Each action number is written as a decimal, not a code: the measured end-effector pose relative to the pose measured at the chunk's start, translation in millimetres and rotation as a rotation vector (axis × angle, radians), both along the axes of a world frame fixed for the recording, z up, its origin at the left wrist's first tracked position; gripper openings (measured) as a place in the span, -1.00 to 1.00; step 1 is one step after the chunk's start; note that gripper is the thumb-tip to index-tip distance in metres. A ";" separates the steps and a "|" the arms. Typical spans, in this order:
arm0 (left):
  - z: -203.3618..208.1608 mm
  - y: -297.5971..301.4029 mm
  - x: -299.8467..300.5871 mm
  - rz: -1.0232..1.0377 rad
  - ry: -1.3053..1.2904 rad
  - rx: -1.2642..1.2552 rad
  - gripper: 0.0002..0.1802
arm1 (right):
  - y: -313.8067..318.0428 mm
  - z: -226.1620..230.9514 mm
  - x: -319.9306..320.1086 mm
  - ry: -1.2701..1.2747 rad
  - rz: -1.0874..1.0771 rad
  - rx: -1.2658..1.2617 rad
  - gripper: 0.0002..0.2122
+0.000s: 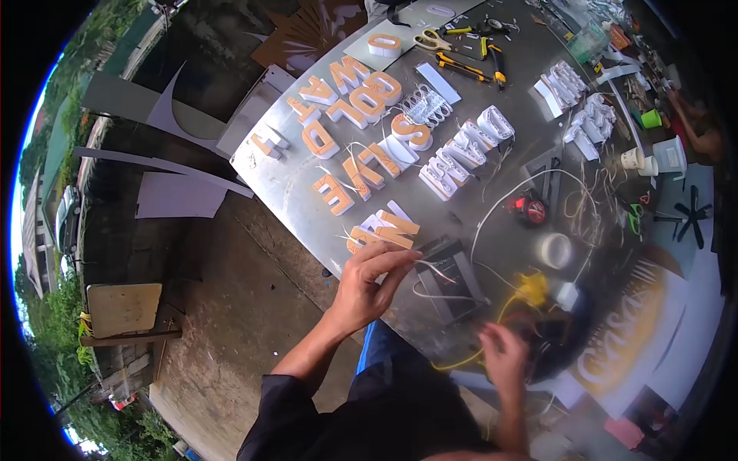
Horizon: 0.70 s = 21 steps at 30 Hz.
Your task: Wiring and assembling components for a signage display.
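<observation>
My left hand is closed in a pinch at the table's near edge, with a thin white wire coming out past its fingertips. Just beyond it lie tan-faced block letters with white sides. Lower right, my right hand is slightly blurred, its fingers bent; whether they hold anything is not clear. Beside that hand runs a yellow cable, and a yellow plug or connector sits farther up. A dark rectangular frame lies between my hands.
More tan block letters stand across the metal table. White letter shells, pliers and cutters, scissors, a red tape measure and a white roll lie about. Another person's arm shows at far right.
</observation>
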<state>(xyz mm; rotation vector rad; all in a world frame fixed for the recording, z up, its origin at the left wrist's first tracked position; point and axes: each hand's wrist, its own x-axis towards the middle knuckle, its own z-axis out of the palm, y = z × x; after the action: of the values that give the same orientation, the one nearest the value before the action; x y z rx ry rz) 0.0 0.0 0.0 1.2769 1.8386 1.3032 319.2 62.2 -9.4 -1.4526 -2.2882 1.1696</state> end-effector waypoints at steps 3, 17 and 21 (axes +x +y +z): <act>-2.8 9.2 -24.0 0.052 0.028 -0.012 -0.73 | -0.9 -4.8 -4.8 -0.029 0.031 0.042 -0.81; -34.5 13.6 -22.3 0.023 -0.069 -0.012 -0.79 | 0.6 -8.2 -12.2 -0.151 0.042 0.123 -0.80; -37.8 12.5 -22.5 0.020 -0.086 -0.016 -0.80 | 3.1 -7.9 -15.5 -0.168 0.080 0.153 -0.81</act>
<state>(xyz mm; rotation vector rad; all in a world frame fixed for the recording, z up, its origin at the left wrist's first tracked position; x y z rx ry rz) -22.5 12.5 -37.8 1.1786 1.8029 1.3309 303.7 65.3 -17.2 -1.4657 -2.5066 0.8988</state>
